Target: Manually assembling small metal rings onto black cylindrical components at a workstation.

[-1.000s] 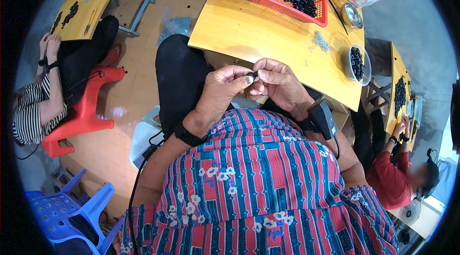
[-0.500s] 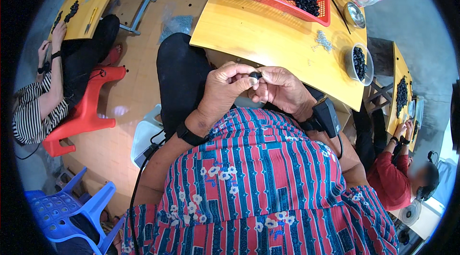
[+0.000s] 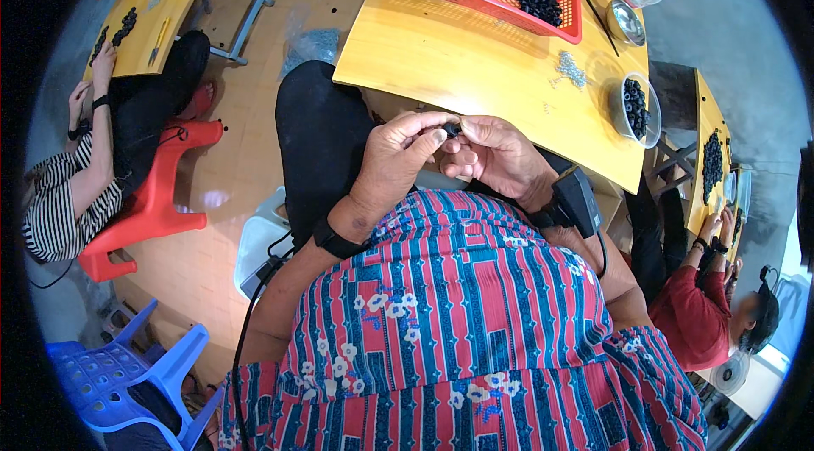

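Observation:
Both my hands meet in front of my body, just off the near edge of the yellow table [image 3: 458, 52]. Between them is a small black ring-like part [image 3: 452, 130]. My left hand [image 3: 398, 150] pinches it between thumb and forefinger. From the other side my right hand [image 3: 500, 154] grips it with thumb and fingertips, the other fingers curled below. Fingers cover part of the piece, so its full shape is hidden. On the table lies a little pile of small silvery pieces [image 3: 571, 69], and near the right edge a clear tub [image 3: 626, 125] holds black parts.
A red basket [image 3: 483, 3] full of black rings stands at the table's far side. Beyond the pile are a metal bowl [image 3: 626, 23] and a dark thin rod [image 3: 599, 20]. Co-workers sit left and right. A red stool [image 3: 161, 188] and a blue chair [image 3: 127, 375] stand leftward.
The black part has turned slightly between my fingertips, and my left thumb has shifted on it. My hands stay in nearly the same place.

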Tool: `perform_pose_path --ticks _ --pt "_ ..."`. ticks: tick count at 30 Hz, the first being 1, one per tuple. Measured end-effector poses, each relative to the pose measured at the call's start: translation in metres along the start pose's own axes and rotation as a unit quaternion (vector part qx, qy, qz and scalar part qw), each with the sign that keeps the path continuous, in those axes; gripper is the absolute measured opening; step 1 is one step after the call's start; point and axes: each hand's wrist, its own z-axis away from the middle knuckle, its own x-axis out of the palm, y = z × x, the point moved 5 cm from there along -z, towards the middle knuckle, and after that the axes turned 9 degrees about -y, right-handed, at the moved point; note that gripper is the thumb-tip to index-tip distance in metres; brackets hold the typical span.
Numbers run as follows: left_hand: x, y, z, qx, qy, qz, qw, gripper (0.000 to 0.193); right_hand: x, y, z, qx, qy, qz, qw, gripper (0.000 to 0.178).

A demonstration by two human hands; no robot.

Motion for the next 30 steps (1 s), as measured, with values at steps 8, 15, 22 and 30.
perform_pose_path --ticks 8,15,22,30 --pt "0.001 0.001 0.001 -0.027 0.003 -0.002 1.000 0.024 0.001 0.000 0.000 0.004 0.013 -0.023 1.000 0.026" --pt "0.000 -0.003 0.001 -0.023 0.005 -0.027 0.999 0.021 -0.006 0.001 0.001 0.016 -0.025 -0.002 1.000 0.025" --pt "-0.003 0.008 0.002 0.021 0.023 -0.133 0.991 0.019 -0.011 -0.002 0.002 0.056 0.013 0.034 0.998 0.024" --pt "-0.001 0.013 0.001 0.059 0.001 -0.219 0.974 0.019 -0.014 0.002 0.001 0.063 -0.013 0.041 0.997 0.025"
